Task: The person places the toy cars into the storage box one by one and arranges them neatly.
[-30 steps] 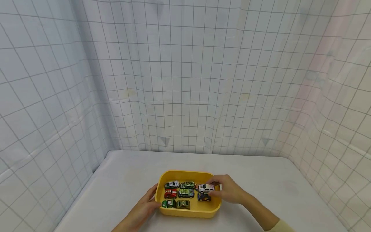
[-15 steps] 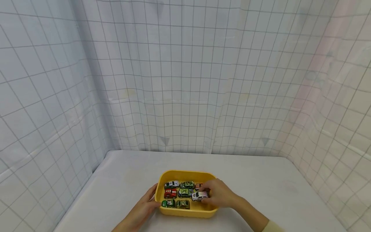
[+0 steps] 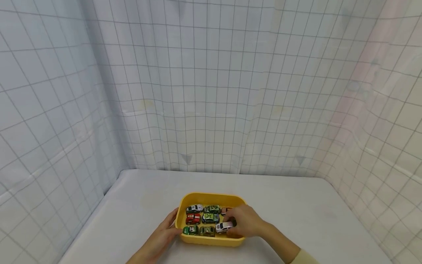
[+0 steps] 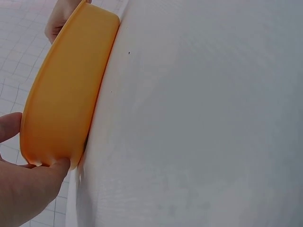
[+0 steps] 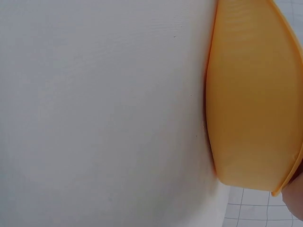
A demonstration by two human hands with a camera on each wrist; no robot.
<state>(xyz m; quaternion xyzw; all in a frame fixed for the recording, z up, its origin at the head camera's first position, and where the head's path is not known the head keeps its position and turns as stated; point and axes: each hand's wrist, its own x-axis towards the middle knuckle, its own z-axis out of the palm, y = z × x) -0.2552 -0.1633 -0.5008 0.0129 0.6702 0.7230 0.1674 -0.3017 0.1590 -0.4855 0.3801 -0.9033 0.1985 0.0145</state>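
A yellow plastic tray (image 3: 211, 241) stands on the white table, holding small toy cars in rows. My left hand (image 3: 161, 236) grips its left end, with the thumb at the rim near the front corner and fingers along the outer wall. Inside the right part, my right hand (image 3: 245, 222) pinches a white toy car (image 3: 223, 227) with a pinkish pattern, low over the tray floor. It lies in line with the front row, right of the camouflage car (image 3: 207, 231). In the right wrist view, the tray wall (image 5: 255, 104) hides most of that hand.
Also in the tray are a green car (image 3: 190, 230), a red car (image 3: 193, 219), a white-and-dark car (image 3: 194, 208), a green-blue car (image 3: 210, 218), a green camouflage car (image 3: 212, 209) and a partly covered orange car (image 3: 225, 211). Grid-patterned sheets (image 3: 211, 110) enclose the table (image 3: 283, 198).
My right hand has carried the white toy car leftward and toward the tray's front, lowering it beside the camouflage car. The dark blue car is now hidden behind that hand. My left hand stays put.
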